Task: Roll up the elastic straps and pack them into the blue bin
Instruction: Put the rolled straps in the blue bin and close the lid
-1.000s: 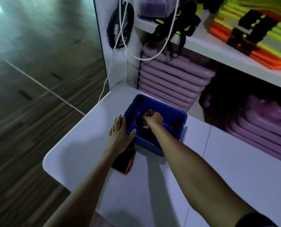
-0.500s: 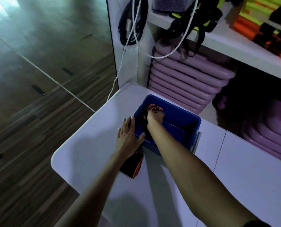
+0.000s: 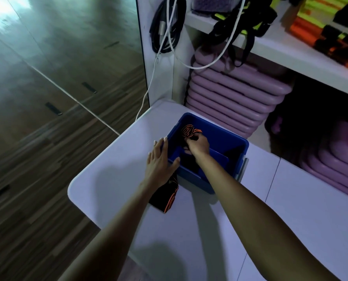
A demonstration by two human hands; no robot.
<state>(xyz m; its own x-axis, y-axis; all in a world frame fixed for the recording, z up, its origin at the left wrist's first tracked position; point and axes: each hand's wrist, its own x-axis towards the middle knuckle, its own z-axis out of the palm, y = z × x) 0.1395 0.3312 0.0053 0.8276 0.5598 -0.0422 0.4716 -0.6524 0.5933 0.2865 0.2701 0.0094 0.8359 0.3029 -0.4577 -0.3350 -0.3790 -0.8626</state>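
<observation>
A rolled strap (image 3: 189, 131) is gripped inside the blue bin (image 3: 224, 138) by the right hand (image 3: 198, 146), fingers curled. The bin's left wall is pressed by the left hand (image 3: 158, 159), fingers straight.

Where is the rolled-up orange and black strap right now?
In the head view, the rolled strap sits inside the blue bin, at its far left corner, where the right hand holds it.

The white table (image 3: 108, 189) carries the blue bin (image 3: 225, 138) and, just beside it, folded black-orange straps (image 3: 163, 196)
</observation>
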